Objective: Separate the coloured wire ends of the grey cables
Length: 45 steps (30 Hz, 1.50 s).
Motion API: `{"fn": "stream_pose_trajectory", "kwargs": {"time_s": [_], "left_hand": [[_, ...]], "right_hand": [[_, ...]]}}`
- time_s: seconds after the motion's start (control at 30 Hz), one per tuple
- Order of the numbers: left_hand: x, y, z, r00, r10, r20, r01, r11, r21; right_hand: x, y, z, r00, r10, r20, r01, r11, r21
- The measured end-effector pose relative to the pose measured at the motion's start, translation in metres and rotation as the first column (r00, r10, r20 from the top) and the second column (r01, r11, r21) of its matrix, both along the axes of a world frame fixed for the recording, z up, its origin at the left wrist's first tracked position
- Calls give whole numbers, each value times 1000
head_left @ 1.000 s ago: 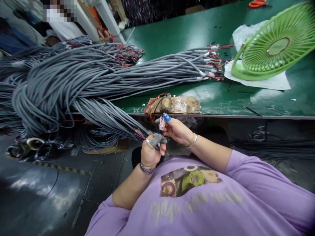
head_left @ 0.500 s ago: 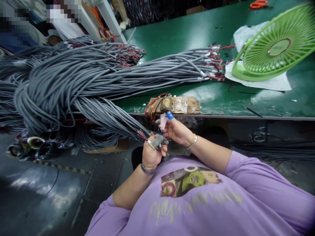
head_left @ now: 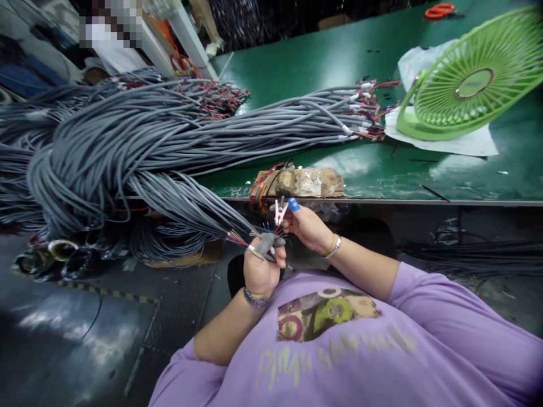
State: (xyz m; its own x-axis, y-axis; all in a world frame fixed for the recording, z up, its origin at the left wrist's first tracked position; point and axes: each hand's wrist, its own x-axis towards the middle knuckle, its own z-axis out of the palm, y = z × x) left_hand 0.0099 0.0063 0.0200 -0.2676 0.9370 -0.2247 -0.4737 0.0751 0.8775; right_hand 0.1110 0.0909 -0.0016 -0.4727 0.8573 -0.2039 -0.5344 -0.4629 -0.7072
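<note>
Holding coloured wires in the left hand, with grip curled closed around them. At two o'clock from there, the right hand, with grip pinched nearly together at a small pink piece; cannot tell whether holding it. From the left hand, grey cables at ten o'clock, a wooden block at one o'clock on the bench, a green fan farther at two o'clock
</note>
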Motion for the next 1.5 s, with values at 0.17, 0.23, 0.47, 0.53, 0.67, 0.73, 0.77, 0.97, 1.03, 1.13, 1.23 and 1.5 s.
{"fn": "stream_pose_trajectory", "kwargs": {"time_s": [0.17,0.23,0.47,0.53,0.67,0.73,0.77,0.97,1.03,1.13,1.23,1.5], "left_hand": [[1,1,-2,1000,-7,13,7,1000,-14],[1,2,-3,1000,-7,17,7,1000,-19],[2,5,-5,1000,-1,16,2,999,-43],[2,6,-6,1000,-3,12,4,999,-51],[2,5,-8,1000,-5,7,6,998,-63],[2,4,-9,1000,-4,4,4,998,-58],[1,3,-10,1000,-3,0,3,999,-53],[-1,-4,-10,1000,-21,-21,21,1000,6],[-1,-6,-9,1000,-17,-12,17,999,27],[-2,-6,-7,1000,15,-4,-14,999,38],[-1,-3,-7,999,46,-1,-46,998,31],[2,1,-9,999,34,-21,-33,998,48]], "right_hand": [[-6,7,-8,991,99,-91,-104,993,-54],[-9,9,-8,984,125,-130,-139,985,-103],[-15,10,-1,984,32,-173,-65,979,-192],[-16,10,-1,985,11,-172,-46,979,-201],[-16,9,-1,985,16,-169,-53,976,-212],[-15,8,-1,983,37,-179,-76,973,-220],[-14,7,-1,981,49,-188,-91,971,-220],[-4,8,-1,970,144,-195,-182,965,-191],[-2,9,0,973,148,-176,-178,970,-167],[-1,8,2,984,104,-142,-122,985,-123],[-1,6,3,992,73,-103,-82,992,-91],[-9,8,-13,998,43,-51,-44,999,-19]]}}
